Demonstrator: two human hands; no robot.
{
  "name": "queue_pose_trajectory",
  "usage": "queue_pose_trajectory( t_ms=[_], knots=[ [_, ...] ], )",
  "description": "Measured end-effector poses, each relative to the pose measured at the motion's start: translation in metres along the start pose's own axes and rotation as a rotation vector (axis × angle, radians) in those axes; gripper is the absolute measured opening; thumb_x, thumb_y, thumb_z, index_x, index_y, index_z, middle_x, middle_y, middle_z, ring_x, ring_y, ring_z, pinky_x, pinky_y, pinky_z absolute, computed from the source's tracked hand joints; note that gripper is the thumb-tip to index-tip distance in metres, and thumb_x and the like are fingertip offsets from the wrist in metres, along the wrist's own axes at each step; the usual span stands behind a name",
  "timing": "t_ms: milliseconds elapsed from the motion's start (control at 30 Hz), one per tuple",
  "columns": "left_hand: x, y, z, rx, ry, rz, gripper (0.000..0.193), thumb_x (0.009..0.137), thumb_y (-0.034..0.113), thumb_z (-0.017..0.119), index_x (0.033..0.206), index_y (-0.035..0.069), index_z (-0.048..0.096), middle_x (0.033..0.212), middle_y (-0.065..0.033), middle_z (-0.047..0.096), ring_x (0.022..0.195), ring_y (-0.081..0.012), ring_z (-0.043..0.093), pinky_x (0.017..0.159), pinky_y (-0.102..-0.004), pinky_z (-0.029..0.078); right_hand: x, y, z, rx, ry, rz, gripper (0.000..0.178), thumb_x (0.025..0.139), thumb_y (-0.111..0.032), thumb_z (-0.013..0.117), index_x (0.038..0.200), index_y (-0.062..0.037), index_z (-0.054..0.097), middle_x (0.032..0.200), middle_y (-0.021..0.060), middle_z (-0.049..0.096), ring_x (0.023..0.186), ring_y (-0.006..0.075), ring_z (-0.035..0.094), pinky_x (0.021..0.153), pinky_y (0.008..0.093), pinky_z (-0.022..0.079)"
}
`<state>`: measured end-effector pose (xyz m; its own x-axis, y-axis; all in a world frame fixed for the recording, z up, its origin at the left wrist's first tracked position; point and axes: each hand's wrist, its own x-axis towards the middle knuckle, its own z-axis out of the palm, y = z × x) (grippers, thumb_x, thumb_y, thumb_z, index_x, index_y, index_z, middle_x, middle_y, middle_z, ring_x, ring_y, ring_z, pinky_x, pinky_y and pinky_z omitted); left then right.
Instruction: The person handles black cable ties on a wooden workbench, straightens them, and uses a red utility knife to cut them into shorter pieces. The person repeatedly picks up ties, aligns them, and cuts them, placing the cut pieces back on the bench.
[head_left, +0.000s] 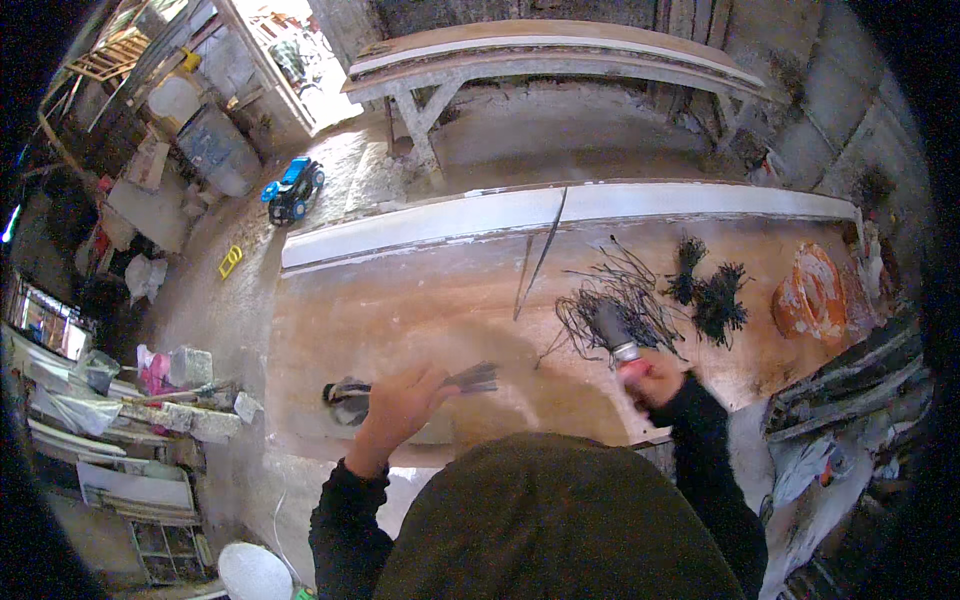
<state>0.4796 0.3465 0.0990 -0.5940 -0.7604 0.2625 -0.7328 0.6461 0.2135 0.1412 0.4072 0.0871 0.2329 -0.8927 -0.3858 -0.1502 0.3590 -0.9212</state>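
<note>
My left hand [402, 400] is closed around a bundle of thin dark strips [472, 379] low over the wooden table [400, 300]. Its loose ends stick out to the right, and a dark rounded piece [347, 400] shows on the hand's left side. Further right, my right hand [655, 382] grips a red-handled tool [625, 352] with a silver collar; its dark head is blurred, so its kind is unclear. That head overlaps a tangled heap of black strands [575, 315]. Two black tied-looking bunches [720, 302] lie beyond it.
An orange, white-smeared bucket [808, 295] stands at the table's right end. A long white board [420, 228] runs along the far edge, with a thin dark rod [545, 260] across it. Behind is a bench [560, 62]; a blue toy truck [294, 190] sits on the floor.
</note>
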Motion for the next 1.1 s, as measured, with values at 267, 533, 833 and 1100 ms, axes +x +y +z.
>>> queue_pose_trajectory(
  t_ms=[267, 533, 833, 1100],
  knots=[
    [0.017, 0.021, -0.002, 0.091, 0.102, -0.092, 0.029, 0.069, 0.034, 0.056, 0.081, 0.009, 0.05, 0.075, -0.0091, 0.05, 0.057, -0.0277, 0.051, 0.046, -0.0353, 0.04, 0.037, -0.008, 0.076, 0.009, -0.308, -0.069, 0.028, 0.077, -0.026, 0.054, 0.097, -0.0081, 0.049, 0.053, -0.002, 0.043, 0.045, 0.0052, 0.042, 0.042, 0.0203, 0.036],
    [0.014, 0.022, 0.0, 0.169, 0.187, -0.159, 0.031, 0.065, 0.031, 0.061, 0.084, 0.009, 0.051, 0.079, -0.0063, 0.05, 0.059, -0.0252, 0.052, 0.046, -0.0336, 0.041, 0.047, -0.007, 0.09, -0.039, -0.37, -0.113, 0.027, 0.078, -0.029, 0.052, 0.094, -0.0069, 0.049, 0.053, -0.0024, 0.043, 0.045, 0.0062, 0.041, 0.043, 0.0212, 0.035],
    [0.024, 0.01, 0.003, 0.111, 0.282, -0.055, 0.02, 0.065, 0.022, 0.059, 0.082, 0.013, 0.052, 0.078, -0.0056, 0.049, 0.055, -0.0232, 0.052, 0.044, -0.032, 0.041, 0.043, -0.011, 0.101, 0.16, -0.324, 0.014, 0.022, 0.079, -0.027, 0.05, 0.089, -0.0071, 0.046, 0.05, -0.003, 0.041, 0.039, 0.0049, 0.038, 0.034, 0.0193, 0.033],
    [0.028, 0.008, 0.004, 0.089, 0.341, -0.044, 0.015, 0.064, 0.015, 0.059, 0.078, 0.015, 0.054, 0.074, -0.0049, 0.048, 0.054, -0.0219, 0.051, 0.044, -0.0306, 0.04, 0.039, -0.012, 0.108, 0.219, -0.29, -0.017, 0.023, 0.08, -0.026, 0.047, 0.09, -0.0059, 0.045, 0.051, -0.0018, 0.04, 0.038, 0.0056, 0.038, 0.034, 0.0194, 0.034]
  ],
)
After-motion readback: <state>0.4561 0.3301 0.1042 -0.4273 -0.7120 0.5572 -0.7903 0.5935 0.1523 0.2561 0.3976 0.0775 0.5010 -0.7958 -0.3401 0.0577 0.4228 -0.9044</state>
